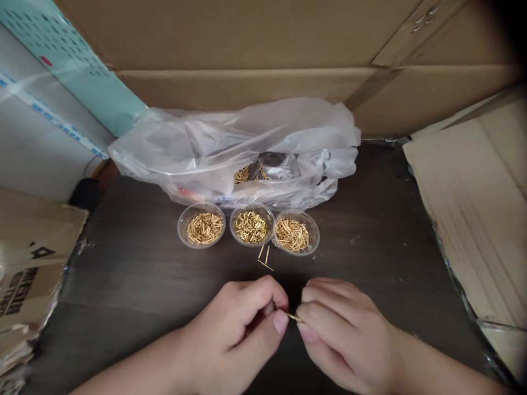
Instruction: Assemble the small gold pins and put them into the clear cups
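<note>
A thin brass-coloured pin [293,317] spans the small gap between my two hands. My left hand [251,323] pinches one end of it between thumb and forefinger. At the other end, the thumb and curled fingers of my right hand [349,329] are closed on it. Both tips of the pin are hidden by the fingers. Beyond the hands, several loose brass pins [267,254] lie on the dark table [135,285]. Past those stand three clear round cups in a row, the left cup [180,230], the middle cup [233,227] and the right cup [317,238], each holding many small gold pieces.
Behind the cups lies a crumpled clear plastic bag [197,148] with more gold pins [242,175] inside. A cardboard wall [247,38] closes off the back. Cardboard boxes flank the table, a printed box [37,263] at left and a plain one [473,208] at right.
</note>
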`<act>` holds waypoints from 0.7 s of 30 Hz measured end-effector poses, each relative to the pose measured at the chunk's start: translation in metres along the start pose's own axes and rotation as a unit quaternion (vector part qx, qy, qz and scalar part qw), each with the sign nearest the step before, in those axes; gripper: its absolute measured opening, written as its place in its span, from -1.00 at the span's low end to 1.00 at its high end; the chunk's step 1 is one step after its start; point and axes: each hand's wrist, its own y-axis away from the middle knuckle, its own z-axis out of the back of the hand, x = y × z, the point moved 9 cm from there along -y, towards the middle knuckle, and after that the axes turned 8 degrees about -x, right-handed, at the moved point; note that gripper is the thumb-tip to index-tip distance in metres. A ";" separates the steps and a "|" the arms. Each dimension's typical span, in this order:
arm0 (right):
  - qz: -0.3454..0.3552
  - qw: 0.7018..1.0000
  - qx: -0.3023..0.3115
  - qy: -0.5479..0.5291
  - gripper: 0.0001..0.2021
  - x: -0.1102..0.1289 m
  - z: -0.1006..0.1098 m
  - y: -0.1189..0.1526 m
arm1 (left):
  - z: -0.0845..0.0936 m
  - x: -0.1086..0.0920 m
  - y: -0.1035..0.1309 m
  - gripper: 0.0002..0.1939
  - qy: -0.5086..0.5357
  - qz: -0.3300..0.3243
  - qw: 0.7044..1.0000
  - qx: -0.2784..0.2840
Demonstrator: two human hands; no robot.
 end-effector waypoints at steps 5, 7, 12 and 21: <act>0.011 0.999 -0.037 -0.016 -0.80 -0.004 -0.006 0.005 | 0.000 -0.010 0.002 -0.87 -0.058 -0.084 0.995 -0.004; 0.007 0.998 -0.050 -0.022 -0.81 -0.007 -0.006 0.006 | 0.003 -0.015 0.002 -0.87 -0.066 -0.118 0.990 -0.028; 0.010 0.998 -0.065 -0.021 -0.85 -0.008 -0.003 0.006 | 0.004 -0.019 0.002 -0.87 -0.097 -0.154 0.982 -0.053; 0.013 0.997 -0.072 0.006 -0.80 -0.008 -0.007 0.005 | 0.010 -0.014 -0.001 -0.88 -0.111 -0.126 0.982 -0.086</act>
